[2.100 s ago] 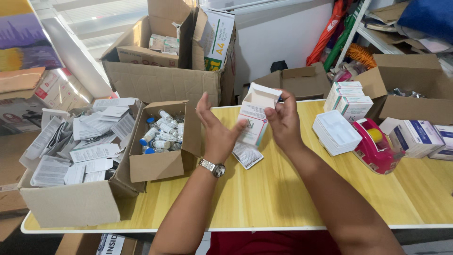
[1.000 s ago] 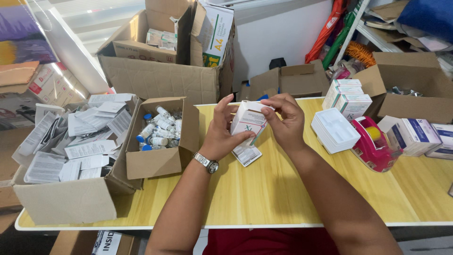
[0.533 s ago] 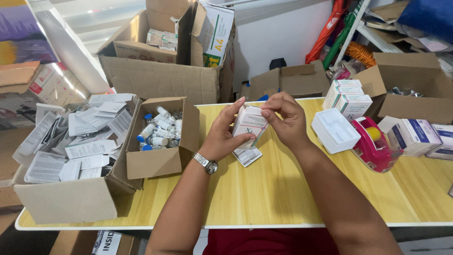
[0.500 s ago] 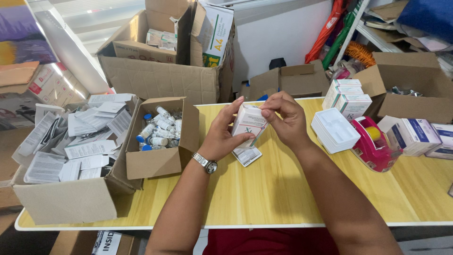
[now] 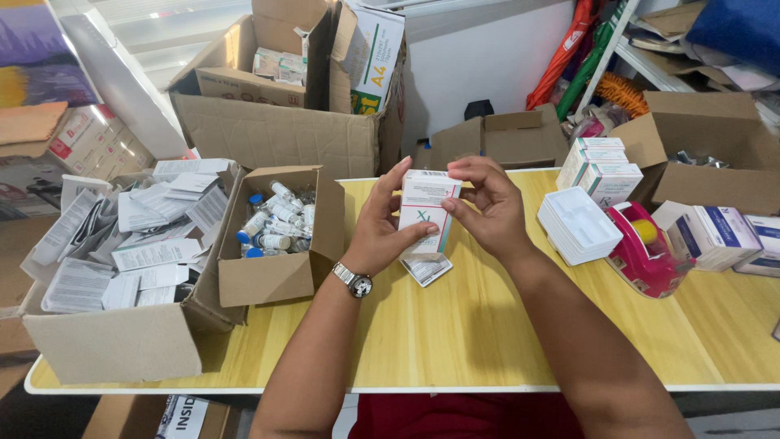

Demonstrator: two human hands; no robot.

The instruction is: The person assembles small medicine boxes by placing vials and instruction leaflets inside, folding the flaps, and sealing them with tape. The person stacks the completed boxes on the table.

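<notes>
Small white carton (image 5: 427, 213) now raised upright above bench (image 5: 487, 325), no longer open-flapped. Left hand (image 5: 382, 232) and right hand (image 5: 487, 207) both clamped on it, right fingertips at top flap. Vial box (image 5: 276, 236) left of carton.

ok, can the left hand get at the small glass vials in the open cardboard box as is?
Probably not yet: left hand grips the white carton; vials lie uncovered just beside it.

My left hand (image 5: 380, 232) and right hand (image 5: 487, 207) were raised together over the table, palms facing each other, fingers curled and pinching; a watch sat on my left wrist.
</notes>
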